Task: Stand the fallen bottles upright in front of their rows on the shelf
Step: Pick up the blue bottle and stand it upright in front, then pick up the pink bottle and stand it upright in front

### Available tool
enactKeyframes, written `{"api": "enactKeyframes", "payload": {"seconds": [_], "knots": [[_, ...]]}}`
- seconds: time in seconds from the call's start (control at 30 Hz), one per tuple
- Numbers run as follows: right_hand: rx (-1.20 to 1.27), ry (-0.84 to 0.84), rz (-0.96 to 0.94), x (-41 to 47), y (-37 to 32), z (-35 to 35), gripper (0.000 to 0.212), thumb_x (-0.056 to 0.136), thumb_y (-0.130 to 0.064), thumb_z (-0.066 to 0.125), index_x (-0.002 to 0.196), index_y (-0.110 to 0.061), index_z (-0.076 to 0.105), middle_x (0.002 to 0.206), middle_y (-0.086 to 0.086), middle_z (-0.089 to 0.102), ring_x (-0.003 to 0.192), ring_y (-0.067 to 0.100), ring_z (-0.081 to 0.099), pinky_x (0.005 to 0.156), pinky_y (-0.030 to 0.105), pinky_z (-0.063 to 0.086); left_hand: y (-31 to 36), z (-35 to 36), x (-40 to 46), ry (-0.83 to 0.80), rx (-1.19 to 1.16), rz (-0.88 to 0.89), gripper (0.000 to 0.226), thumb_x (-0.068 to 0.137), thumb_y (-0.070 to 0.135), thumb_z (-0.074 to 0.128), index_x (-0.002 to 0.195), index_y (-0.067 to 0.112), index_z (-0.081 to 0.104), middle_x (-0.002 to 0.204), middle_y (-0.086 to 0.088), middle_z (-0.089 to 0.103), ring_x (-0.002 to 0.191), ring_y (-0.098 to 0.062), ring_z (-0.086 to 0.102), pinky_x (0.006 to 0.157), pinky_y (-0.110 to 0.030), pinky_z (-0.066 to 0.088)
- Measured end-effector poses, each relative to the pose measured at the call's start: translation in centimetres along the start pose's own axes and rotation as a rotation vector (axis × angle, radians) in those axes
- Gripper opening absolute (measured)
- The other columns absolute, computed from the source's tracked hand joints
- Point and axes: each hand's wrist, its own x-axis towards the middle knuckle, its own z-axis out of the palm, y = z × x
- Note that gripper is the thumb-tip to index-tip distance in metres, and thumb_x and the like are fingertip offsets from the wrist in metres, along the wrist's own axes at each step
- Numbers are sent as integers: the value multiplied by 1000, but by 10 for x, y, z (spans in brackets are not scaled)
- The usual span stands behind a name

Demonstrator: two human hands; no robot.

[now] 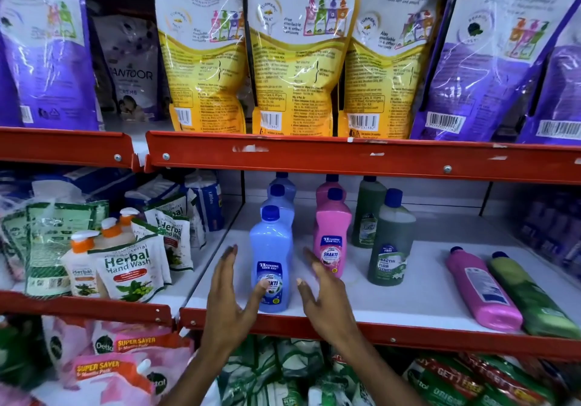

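Shelf: white middle shelf [408, 298] with a red front lip, carrying three rows of floor-cleaner bottles: blue, pink, green.
Blue bottle: front blue bottle [273, 261] stands upright at the head of its row, close to the front lip, label facing out.
Left hand: left hand [231, 298] is beside the blue bottle on its left; fingers spread, thumb tip touching the lower label. Grip is open, nothing pinched.
Right hand: right hand [323, 295] is just right of the blue bottle, fingers spread, not closed on anything; whether the thumb touches the bottle, cannot tell.
Pink row: front pink bottle [332, 239] upright, near the right hand's fingertips.
Green row: front green bottle [390, 242] upright.
Fallen items: fallen pink bottle [481, 289] and fallen green bottle [531, 298] lie side by side at the right end of the shelf, caps pointing to the back, well apart from their rows.
Task status (judgement): blue row looks done; two bottles not yet stood up.
Risk 1: right hand swinging toward the fallen pair could clip the front pink bottle and topple it into the row behind.
Risk 2: blue bottle sits near the lip; a nudge from the left thumb on release could tip it off the front.
Risk 3: fallen green bottle overhangs near the lip; dragging the pink one out could roll it over the edge.
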Motion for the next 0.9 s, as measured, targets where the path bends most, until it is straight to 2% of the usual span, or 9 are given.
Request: {"api": "enactKeyframes", "payload": {"seconds": [0.13, 0.27, 0.5, 0.6, 0.7, 0.77, 0.8, 0.87, 0.9], "knots": [[-556, 219, -133, -13, 12, -45, 61, 102, -42, 32, 156, -33, 7, 168, -5, -1, 155, 16, -10, 128, 46, 2, 33, 10, -11, 165, 364, 412, 77, 93, 55, 44, 158, 22, 20, 171, -5, 9, 158, -29, 6, 128, -50, 4], [-828, 304, -117, -20, 35, -104, 66, 99, -39, 34, 158, -20, 10, 168, 11, -1, 155, 35, -8, 123, 59, -7, 80, 53, -16, 63, 488, 607, 76, 95, 55, 45, 158, 21, 20, 170, -11, 10, 157, -38, 4, 125, -63, -3], [-943, 294, 105, -41, 103, -202, 66, 101, -40, 32, 157, -14, 12, 167, 12, 2, 155, 35, -4, 124, 61, 4, 142, 170, -21, -219, 535, 590, 71, 98, 55, 35, 159, 26, 15, 168, -5, 20, 157, -29, 11, 123, -63, 6], [-925, 244, 200, -52, 132, -235, 63, 101, -37, 17, 156, -8, 11, 166, 13, 4, 155, 33, 0, 125, 57, 7, 164, 220, -23, -338, 535, 569, 70, 100, 52, 28, 160, 25, 2, 170, 1, -6, 158, -24, -11, 124, -53, -8], [-940, 142, 314, -58, 159, -264, 66, 94, -29, 10, 155, -4, 7, 165, 17, 6, 155, 33, 3, 125, 52, -1, 179, 269, -24, -494, 497, 491, 68, 101, 51, 18, 159, 24, -5, 169, 3, -12, 155, -20, -23, 124, -45, -18], [-935, 57, 368, -60, 172, -276, 67, 94, -22, 20, 156, -5, 4, 165, 17, 12, 155, 31, 10, 124, 50, -5, 186, 294, -24, -590, 492, 425, 67, 102, 49, 17, 160, 20, 1, 170, -1, -1, 157, -22, -14, 129, -44, -8], [-920, 28, 379, -61, 176, -281, 67, 94, -21, 26, 156, -6, 9, 164, 16, 22, 152, 31, 20, 125, 49, -4, 190, 306, -23, -631, 493, 378, 66, 101, 48, 19, 160, 17, 10, 169, -7, 13, 158, -27, 3, 129, -44, 7], [-883, 13, 366, -63, 182, -286, 58, 94, -23, 33, 151, -13, 29, 152, 12, 47, 140, 31, 41, 125, 48, 8, 201, 328, -17, -689, 449, 239, 65, 98, 50, 24, 147, 10, 41, 149, -20, 52, 137, -34, 48, 113, -42, 41], [-872, 16, 348, -64, 183, -287, 52, 94, -24, 34, 145, -16, 39, 143, 10, 57, 132, 31, 49, 123, 47, 15, 207, 337, -12, -702, 398, 167, 61, 97, 50, 29, 134, 9, 54, 134, -20, 64, 121, -35, 60, 99, -39, 49]]}}
